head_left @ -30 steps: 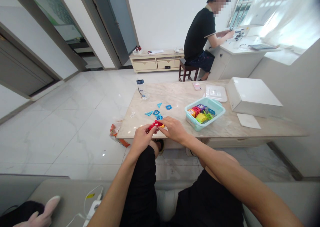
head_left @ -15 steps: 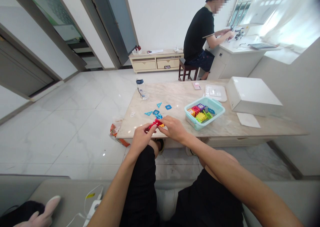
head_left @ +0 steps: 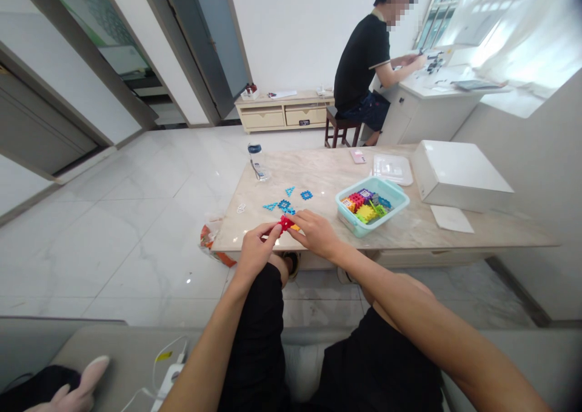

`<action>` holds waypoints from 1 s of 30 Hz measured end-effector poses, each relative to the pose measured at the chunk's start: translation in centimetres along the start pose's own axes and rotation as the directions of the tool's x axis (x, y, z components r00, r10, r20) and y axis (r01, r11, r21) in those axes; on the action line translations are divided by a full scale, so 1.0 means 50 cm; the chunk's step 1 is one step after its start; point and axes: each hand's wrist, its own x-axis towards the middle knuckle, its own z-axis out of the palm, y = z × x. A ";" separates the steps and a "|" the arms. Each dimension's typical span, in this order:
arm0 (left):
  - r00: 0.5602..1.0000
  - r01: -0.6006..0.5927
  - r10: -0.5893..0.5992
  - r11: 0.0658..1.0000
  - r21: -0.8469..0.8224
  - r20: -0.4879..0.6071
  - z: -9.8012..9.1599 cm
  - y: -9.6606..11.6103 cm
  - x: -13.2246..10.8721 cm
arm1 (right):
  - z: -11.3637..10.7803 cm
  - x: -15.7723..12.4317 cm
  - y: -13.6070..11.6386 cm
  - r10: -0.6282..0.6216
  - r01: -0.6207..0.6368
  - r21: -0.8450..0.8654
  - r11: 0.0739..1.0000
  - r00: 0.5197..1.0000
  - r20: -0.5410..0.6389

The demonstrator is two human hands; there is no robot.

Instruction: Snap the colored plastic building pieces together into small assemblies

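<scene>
Marble table [head_left: 318,176], hands [head_left: 255,251] [head_left: 317,234] half-hiding red piece [head_left: 285,222]

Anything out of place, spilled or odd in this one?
A crumpled orange wrapper lies on the floor beside the table, at its near left corner. Otherwise nothing stands out: loose blue pieces lie flat on the table, and the left hand and right hand pinch a red piece.

Table [head_left: 327,172] ahead, things spread across it.
At near edge, left hand [head_left: 254,251] and right hand [head_left: 316,233] together on a block [head_left: 285,223]; pieces [head_left: 284,204] just behind; bottle [head_left: 257,160] far left; tub [head_left: 364,227] right, lid [head_left: 392,168] behind it, box [head_left: 459,172] farther right, paper [head_left: 451,218] before box.
</scene>
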 end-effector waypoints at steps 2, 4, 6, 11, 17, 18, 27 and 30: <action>1.000 0.006 -0.005 0.999 -0.035 0.029 -0.001 0.002 -0.001 | 0.001 -0.001 0.002 -0.010 0.010 0.016 1.000 1.000 0.009; 0.998 0.008 -0.004 0.998 -0.067 0.061 -0.003 0.009 -0.002 | 0.002 -0.001 0.002 -0.017 0.017 0.030 0.999 1.000 0.022; 0.996 0.008 0.001 0.996 -0.093 0.089 -0.005 0.022 -0.003 | 0.001 0.000 -0.001 -0.020 0.019 0.031 0.999 0.999 0.029; 0.989 0.013 0.013 0.983 -0.181 0.147 -0.011 0.048 -0.004 | -0.002 0.004 -0.011 -0.025 0.025 0.021 0.999 1.000 0.013; 0.980 0.013 0.027 0.980 -0.199 0.198 -0.017 0.045 -0.005 | 0.004 0.001 -0.008 -0.049 0.047 0.046 0.998 0.998 0.032; 0.979 0.016 0.025 0.979 -0.201 0.202 -0.017 0.043 -0.005 | 0.006 0.000 -0.005 -0.055 0.053 0.059 0.997 0.998 0.036; 0.999 0.013 -0.007 0.984 -0.177 0.032 -0.003 0.020 -0.001 | -0.001 0.003 -0.002 0.018 0.003 0.342 0.940 0.998 -0.060; 1.000 0.012 -0.009 0.982 -0.190 0.017 -0.001 0.019 -0.002 | 0.009 0.007 -0.003 0.122 -0.061 0.520 0.852 0.989 -0.083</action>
